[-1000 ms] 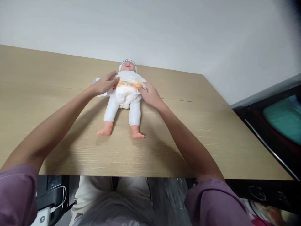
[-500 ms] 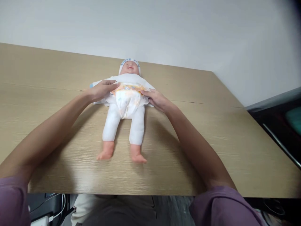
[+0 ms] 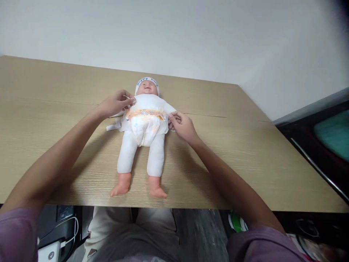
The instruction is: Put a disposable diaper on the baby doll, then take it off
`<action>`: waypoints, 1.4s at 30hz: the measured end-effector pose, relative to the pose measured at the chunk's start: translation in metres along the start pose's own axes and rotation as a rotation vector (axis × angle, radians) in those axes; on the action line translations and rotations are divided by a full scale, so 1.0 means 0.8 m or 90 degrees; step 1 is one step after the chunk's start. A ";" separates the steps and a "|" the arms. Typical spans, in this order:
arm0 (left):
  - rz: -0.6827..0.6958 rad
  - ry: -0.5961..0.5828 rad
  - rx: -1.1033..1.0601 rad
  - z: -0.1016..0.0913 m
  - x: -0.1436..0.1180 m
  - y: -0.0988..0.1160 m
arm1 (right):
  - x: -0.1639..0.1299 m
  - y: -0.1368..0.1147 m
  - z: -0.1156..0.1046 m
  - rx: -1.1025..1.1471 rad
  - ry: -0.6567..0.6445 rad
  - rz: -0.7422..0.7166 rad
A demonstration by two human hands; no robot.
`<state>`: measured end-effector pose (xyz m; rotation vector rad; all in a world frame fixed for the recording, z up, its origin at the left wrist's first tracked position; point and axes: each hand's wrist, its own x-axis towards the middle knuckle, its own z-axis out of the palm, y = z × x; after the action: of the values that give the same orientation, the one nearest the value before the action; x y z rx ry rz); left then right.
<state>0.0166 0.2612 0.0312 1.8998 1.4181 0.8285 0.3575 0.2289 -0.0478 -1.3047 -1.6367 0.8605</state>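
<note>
A baby doll [image 3: 127,156] in white, wearing a printed "Happy" cap, lies face up with its feet toward me. Across its belly sits a white diaper [image 3: 145,133] with an orange patterned waistband. One side wing with a tab spreads out on the left. My left hand [image 3: 118,103] is closed in a pinch over the doll's upper arm and chest; a bit of white shows at the fingertips, but I cannot tell what it is. My right hand [image 3: 181,123] pinches the diaper's right side edge, beside the doll's other arm, which it partly hides.
The doll rests on a wooden table [image 3: 231,163] with a thin seam across it, against a pale wall [image 3: 174,36]. A dark object with a teal panel [image 3: 334,134] stands past the right edge. Below the front edge are a white device [image 3: 49,252] with a cable and a green-and-white round item [image 3: 237,221].
Both hands have come off the waistband. The left has lifted to the doll's upper arm and chest, fingers pinched; the right has drawn outward to the diaper's side. The view has shifted slightly.
</note>
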 end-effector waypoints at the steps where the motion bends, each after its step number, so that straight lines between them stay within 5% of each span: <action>1: 0.035 0.059 0.045 0.005 -0.003 0.012 | -0.009 0.003 -0.002 -0.082 0.035 -0.044; 4: 0.200 0.129 0.156 0.030 -0.017 0.053 | -0.035 0.013 -0.006 -0.298 0.081 -0.146; 7: 0.318 0.043 0.226 0.067 -0.027 0.086 | -0.047 0.024 -0.005 -0.399 0.079 -0.147; 13: 0.301 -0.060 0.358 0.112 -0.024 0.091 | -0.039 0.039 -0.003 -0.429 0.086 -0.055; 24: 0.269 -0.053 0.341 0.112 -0.020 0.082 | -0.041 0.025 -0.021 -0.297 -0.012 0.102; 34: 0.247 -0.050 0.326 0.112 -0.020 0.082 | -0.029 -0.010 -0.044 0.128 -0.108 0.078; 42: 0.254 -0.034 0.335 0.119 -0.018 0.080 | 0.012 -0.059 0.010 0.043 -0.152 -0.018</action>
<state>0.1248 0.2223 0.0211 2.6445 1.3317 0.6035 0.3311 0.2281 -0.0066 -1.1643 -1.7883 1.0790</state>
